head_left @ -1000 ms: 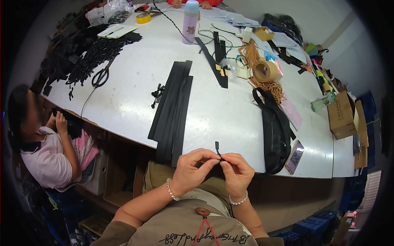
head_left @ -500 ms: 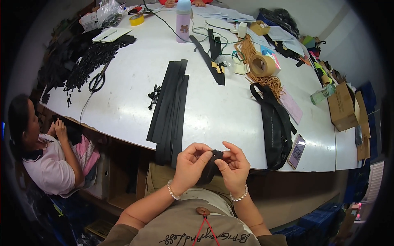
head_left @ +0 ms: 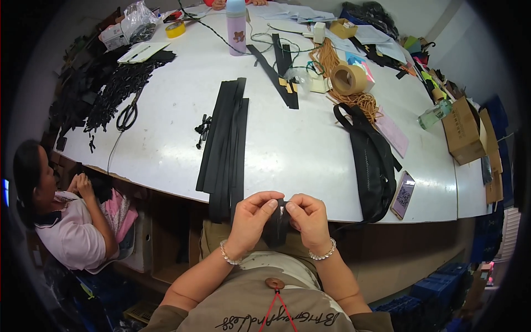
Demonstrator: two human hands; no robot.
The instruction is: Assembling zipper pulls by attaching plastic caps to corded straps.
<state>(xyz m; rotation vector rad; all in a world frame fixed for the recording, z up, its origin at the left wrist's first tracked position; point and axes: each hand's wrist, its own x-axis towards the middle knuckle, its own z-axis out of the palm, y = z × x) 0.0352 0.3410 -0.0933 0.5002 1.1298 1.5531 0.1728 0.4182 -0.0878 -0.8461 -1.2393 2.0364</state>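
Note:
At the table's near edge, my left hand (head_left: 253,224) and my right hand (head_left: 307,222) pinch the top end of a black zipper tape (head_left: 275,229) between thumbs and fingertips. The tape hangs down in front of my body. Near its top a small light spot shows between the fingers; what it is I cannot make out. Left of my hands lies a stack of long black strips (head_left: 224,138), partly overhanging the table's edge. Several small black pieces, perhaps zipper sliders (head_left: 203,131), lie beside the stack.
A black bag (head_left: 369,169) and a phone (head_left: 402,195) lie on the right. Beyond are a tape roll (head_left: 349,79), tan cord (head_left: 362,103), a bottle (head_left: 236,30) and a cardboard box (head_left: 466,133). Scissors (head_left: 127,117) lie left. A person (head_left: 74,216) sits at the left; another's hands (head_left: 220,4) show at the far edge.
My right hand's raised fingers have closed in, and both hands have come together at the tape's top end. The view has shifted slightly.

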